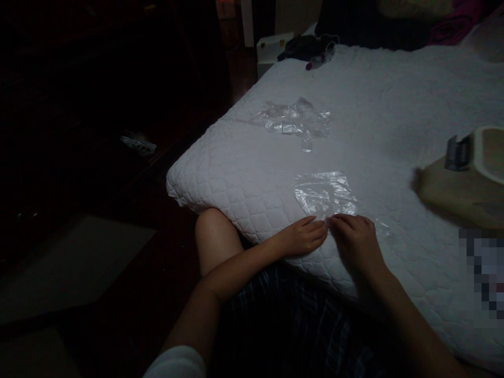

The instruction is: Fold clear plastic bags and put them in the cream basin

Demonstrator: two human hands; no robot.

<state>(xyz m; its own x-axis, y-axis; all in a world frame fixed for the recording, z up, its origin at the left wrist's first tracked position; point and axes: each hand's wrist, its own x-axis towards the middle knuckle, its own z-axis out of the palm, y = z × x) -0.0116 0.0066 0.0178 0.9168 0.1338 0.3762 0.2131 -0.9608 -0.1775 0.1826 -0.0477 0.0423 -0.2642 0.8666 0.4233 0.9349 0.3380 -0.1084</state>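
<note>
Two bare hands meet fingertip to fingertip, both arms reaching forward.
The left forearm (pixel 246 266) slants up and rightward from a bent elbow (pixel 212 294); the left hand (pixel 303 236) lies low, palm down, fingers close together and pointing at the other hand. The right forearm (pixel 413 310) angles in from the lower right, wrist arched, the right hand (pixel 354 236) with thumb and fingers drawn toward a pinch.

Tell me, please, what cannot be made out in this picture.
All in the head view:
Clear plastic: near edge partly hidden by the right hand.
Left hand: palm hidden by its back.
Tan thing: blurred, cut off by the right edge.
Patch below it: hidden by pixelation.
Shiny thing left of the bed: too small and dark to identify.
</note>
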